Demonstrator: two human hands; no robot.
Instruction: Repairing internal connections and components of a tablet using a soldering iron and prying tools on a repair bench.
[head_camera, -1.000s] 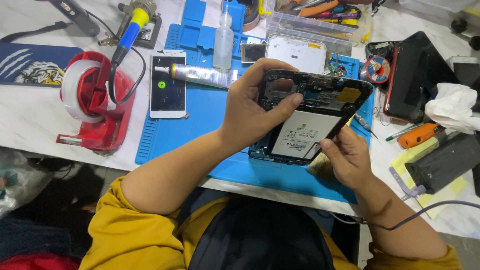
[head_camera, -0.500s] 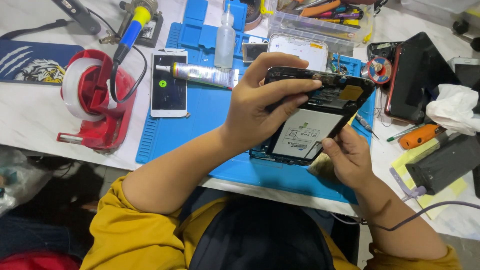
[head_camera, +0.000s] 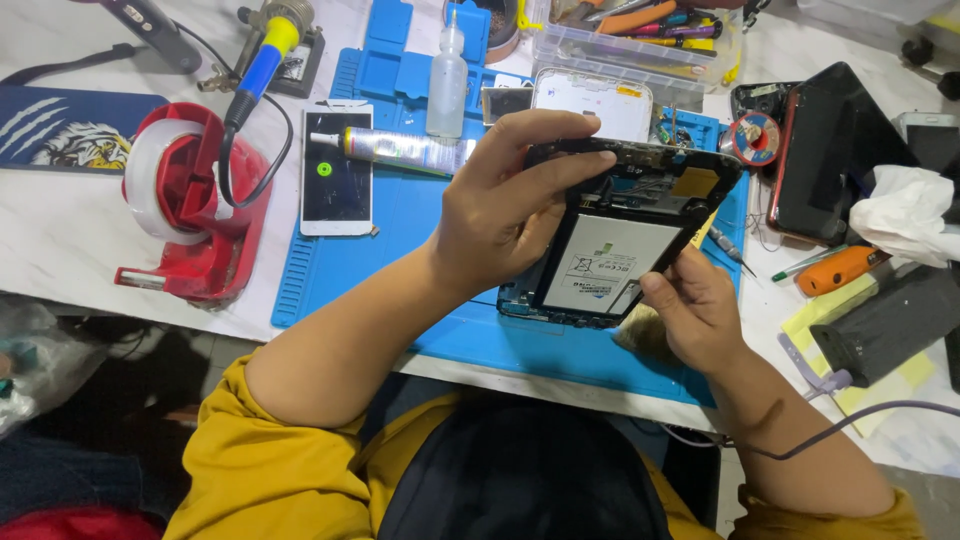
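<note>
An opened black tablet (head_camera: 620, 240) with its back cover off and a white battery showing is held tilted over the blue work mat (head_camera: 400, 230). My left hand (head_camera: 505, 205) grips its top-left edge, fingers lying across the upper frame. My right hand (head_camera: 690, 310) is at the tablet's lower right edge, pinching a thin dark tool whose tip is against the frame; the tool is mostly hidden by the fingers.
On the mat lie a white phone (head_camera: 337, 170), a glue tube (head_camera: 405, 150) and a clear bottle (head_camera: 447, 80). A red tape dispenser (head_camera: 190, 210) stands left. At right are a dark tablet (head_camera: 835, 150), orange tool (head_camera: 835, 270), white cloth (head_camera: 910, 215) and a parts box (head_camera: 640, 30).
My left-hand fingers have stretched further right along the tablet's top edge. The tablet has tipped slightly; my right hand stays at the lower right edge.
</note>
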